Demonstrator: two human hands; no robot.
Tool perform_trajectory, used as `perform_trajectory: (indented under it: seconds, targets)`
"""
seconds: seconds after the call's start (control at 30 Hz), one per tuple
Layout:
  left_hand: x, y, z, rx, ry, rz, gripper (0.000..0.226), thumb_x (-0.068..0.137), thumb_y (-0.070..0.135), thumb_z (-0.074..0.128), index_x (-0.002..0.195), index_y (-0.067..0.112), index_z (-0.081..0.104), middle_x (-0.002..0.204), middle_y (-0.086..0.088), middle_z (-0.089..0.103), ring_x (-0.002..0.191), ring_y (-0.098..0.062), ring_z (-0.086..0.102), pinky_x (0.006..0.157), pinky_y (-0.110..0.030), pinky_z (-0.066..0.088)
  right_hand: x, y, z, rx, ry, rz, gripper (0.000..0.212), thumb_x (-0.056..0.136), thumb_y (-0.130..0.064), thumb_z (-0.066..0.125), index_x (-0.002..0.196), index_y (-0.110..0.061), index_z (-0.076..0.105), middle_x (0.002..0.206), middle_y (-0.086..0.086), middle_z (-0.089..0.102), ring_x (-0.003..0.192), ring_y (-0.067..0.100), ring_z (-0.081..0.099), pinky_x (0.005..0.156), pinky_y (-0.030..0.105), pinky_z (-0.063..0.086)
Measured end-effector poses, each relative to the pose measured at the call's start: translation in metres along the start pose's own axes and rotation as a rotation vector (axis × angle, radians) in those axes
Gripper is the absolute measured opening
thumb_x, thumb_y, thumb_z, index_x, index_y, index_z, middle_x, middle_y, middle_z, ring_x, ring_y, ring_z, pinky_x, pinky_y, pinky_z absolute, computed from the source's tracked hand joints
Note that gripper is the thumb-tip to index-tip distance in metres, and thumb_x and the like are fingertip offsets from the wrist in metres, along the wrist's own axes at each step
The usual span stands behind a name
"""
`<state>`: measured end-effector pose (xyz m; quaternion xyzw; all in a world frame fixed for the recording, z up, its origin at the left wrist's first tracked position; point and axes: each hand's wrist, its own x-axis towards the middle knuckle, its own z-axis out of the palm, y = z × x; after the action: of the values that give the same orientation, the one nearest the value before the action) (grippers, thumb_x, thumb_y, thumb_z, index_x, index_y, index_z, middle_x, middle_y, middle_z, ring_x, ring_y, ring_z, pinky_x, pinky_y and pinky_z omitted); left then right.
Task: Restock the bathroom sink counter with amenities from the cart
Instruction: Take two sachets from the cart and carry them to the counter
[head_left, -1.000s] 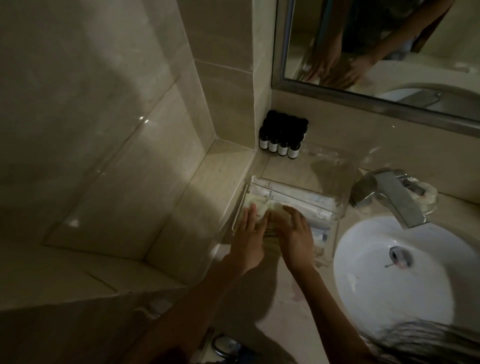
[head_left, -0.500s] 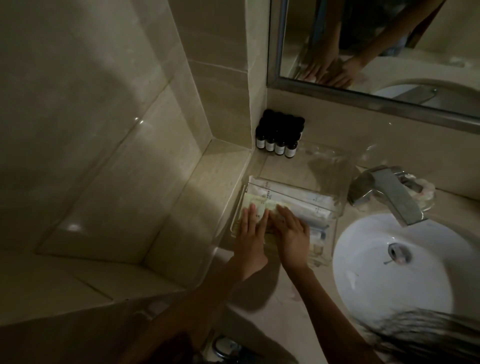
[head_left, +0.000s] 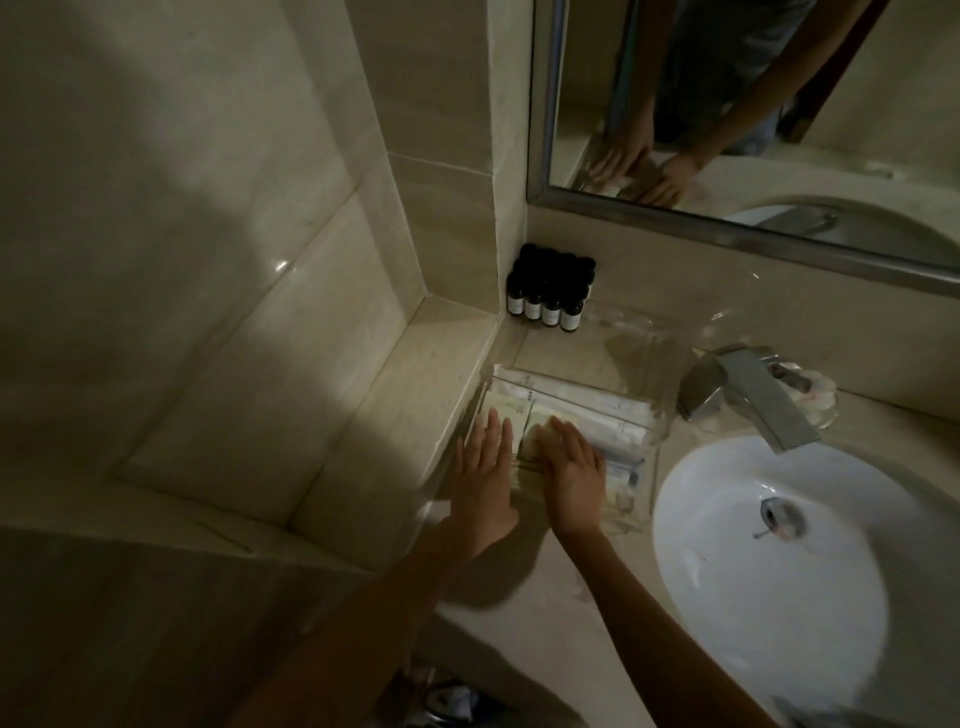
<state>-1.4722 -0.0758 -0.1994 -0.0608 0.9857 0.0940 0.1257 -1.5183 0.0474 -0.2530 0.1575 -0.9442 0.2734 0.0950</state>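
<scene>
Both hands lay flat, fingers extended, gripping nothing: the left hand pressed on one pale flat amenity packet, the right hand on a second pale packet just beside it. Both packets sat inside the clear plastic tray on the beige stone counter, over long white sachets too dim to count. Four small dark labelled bottles fronted a cluster in the corner. One round white basin and one chrome faucet stood right.

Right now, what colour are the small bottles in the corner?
Dark, nearly black, with pale labels; small bottles, head view.
</scene>
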Motion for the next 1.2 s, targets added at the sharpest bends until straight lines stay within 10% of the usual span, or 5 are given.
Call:
perform_trajectory:
  seconds: [0.53, 0.77, 1.03, 1.2]
  targets:
    - [-0.011, 0.004, -0.001, -0.124, 0.021, 0.008, 0.084, 0.093, 0.029, 0.051, 0.152, 0.019, -0.007, 0.159, -0.006, -0.015, 0.144, -0.023, -0.021, 0.12, -0.048, -0.006, -0.007, -0.013, -0.026, 0.024, 0.043, 0.037, 0.039, 0.092, -0.025, 0.043, 0.124, -0.014, 0.063, 0.132, 0.009, 0.059, 0.128, 0.028, 0.05, 0.103, 0.042, 0.038]
    - [-0.046, -0.01, 0.006, -0.38, 0.378, -0.063, 0.057, 0.085, 0.011, 0.065, 0.138, 0.015, 0.047, 0.139, -0.012, 0.051, 0.128, -0.026, 0.049, 0.099, -0.037, 0.05, -0.026, -0.018, -0.048, 0.172, 0.098, 0.057, 0.032, 0.083, -0.007, 0.072, 0.114, -0.012, 0.069, 0.115, 0.009, 0.068, 0.105, 0.024, 0.064, 0.09, 0.037, 0.052]
    - [-0.09, -0.014, -0.006, -0.511, 0.45, -0.217, 0.025, 0.095, 0.023, 0.056, 0.117, 0.016, 0.066, 0.108, 0.002, 0.07, 0.094, -0.01, 0.065, 0.077, -0.014, 0.046, -0.05, -0.036, -0.07, 0.334, -0.025, 0.077, 0.03, 0.09, -0.015, 0.066, 0.119, -0.019, 0.065, 0.112, 0.0, 0.069, 0.098, 0.014, 0.064, 0.083, 0.028, 0.051]
    - [-0.108, -0.012, -0.004, -0.539, 0.459, -0.352, 0.019, 0.093, 0.025, 0.06, 0.107, 0.017, 0.07, 0.096, 0.001, 0.072, 0.085, -0.014, 0.068, 0.071, -0.026, 0.053, -0.054, -0.046, -0.07, 0.391, -0.116, 0.051, 0.027, 0.091, -0.016, 0.066, 0.117, -0.021, 0.066, 0.107, -0.004, 0.069, 0.097, 0.012, 0.061, 0.081, 0.023, 0.045]
